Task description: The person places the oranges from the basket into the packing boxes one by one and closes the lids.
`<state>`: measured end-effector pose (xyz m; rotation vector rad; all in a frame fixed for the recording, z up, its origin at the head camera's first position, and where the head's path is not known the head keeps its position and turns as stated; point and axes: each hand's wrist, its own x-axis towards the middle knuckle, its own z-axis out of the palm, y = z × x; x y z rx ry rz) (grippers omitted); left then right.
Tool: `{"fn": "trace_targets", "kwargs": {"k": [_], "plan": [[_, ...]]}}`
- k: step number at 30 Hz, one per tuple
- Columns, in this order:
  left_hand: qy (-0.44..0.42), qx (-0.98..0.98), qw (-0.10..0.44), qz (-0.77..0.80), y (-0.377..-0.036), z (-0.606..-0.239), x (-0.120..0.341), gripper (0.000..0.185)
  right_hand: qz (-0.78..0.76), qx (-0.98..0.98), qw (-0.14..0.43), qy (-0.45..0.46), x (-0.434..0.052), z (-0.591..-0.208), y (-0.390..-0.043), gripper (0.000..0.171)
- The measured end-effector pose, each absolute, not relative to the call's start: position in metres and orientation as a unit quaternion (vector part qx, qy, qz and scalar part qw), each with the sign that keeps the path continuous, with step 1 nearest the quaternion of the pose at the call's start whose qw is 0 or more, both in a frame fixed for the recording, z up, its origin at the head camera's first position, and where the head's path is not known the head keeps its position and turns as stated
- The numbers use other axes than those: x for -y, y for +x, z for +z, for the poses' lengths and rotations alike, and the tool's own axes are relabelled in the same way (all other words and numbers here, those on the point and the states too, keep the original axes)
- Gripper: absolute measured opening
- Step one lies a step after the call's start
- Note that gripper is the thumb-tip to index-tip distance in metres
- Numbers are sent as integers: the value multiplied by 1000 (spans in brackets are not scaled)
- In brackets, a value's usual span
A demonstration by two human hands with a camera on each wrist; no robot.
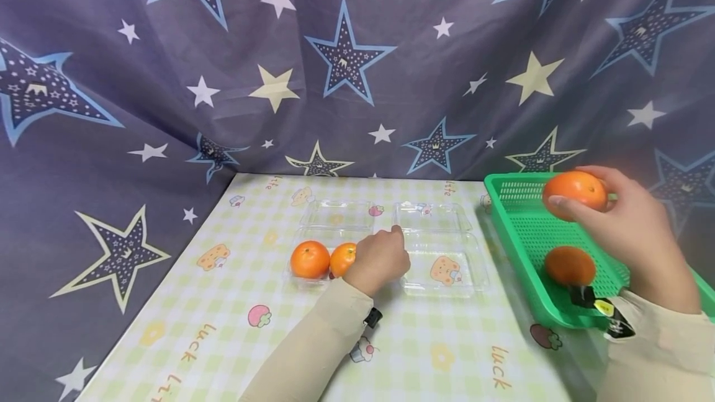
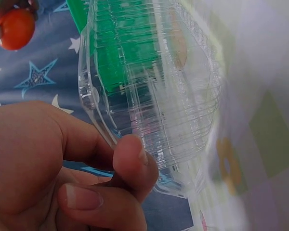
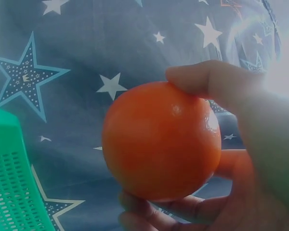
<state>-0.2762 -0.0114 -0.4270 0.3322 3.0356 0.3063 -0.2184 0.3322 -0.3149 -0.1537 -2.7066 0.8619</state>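
My right hand (image 1: pixel 642 228) grips an orange (image 1: pixel 575 191) above the green basket (image 1: pixel 516 262); the right wrist view shows thumb and fingers around the fruit (image 3: pixel 159 142). Another orange (image 1: pixel 570 265) lies inside that basket. My left hand (image 1: pixel 381 259) is at the near left edge of an open clear plastic box (image 1: pixel 477 265) and pinches its rim, with curled fingers in the left wrist view. To the left stands a second clear box (image 1: pixel 304 283), holding two oranges side by side; my left hand partly hides the right-hand orange (image 1: pixel 341 259).
The boxes' clear lids (image 1: pixel 432 217) lie folded back toward the curtain. A checked tablecloth (image 1: pixel 234 290) with printed cartoons covers the table. Behind it hangs a dark curtain (image 1: pixel 380 123) with stars. The basket stands at the table's right edge.
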Motion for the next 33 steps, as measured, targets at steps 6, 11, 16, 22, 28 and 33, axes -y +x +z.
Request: {"fn": "trace_targets", "kwargs": {"k": [6, 11, 16, 22, 28, 33], "plan": [[107, -989, 40, 99, -274, -426, 12, 55, 297, 942, 151, -43, -328, -314, -215, 81], [111, -988, 38, 98, -274, -426, 12, 56, 290, 945, 149, -36, -320, -314, -213, 77], [110, -988, 35, 99, -274, -426, 12, 56, 289, 949, 124, -23, -312, -313, -214, 78], [107, -989, 38, 99, -275, -426, 13, 59, 272, 957, 102, 4, -301, -312, -216, 83], [107, -988, 41, 102, -275, -425, 12, 60, 258, 961, 97, 22, -290, -315, -217, 84], [104, -988, 42, 104, -275, -425, 12, 60, 253, 961, 101, 41, -282, -318, -219, 81]]}}
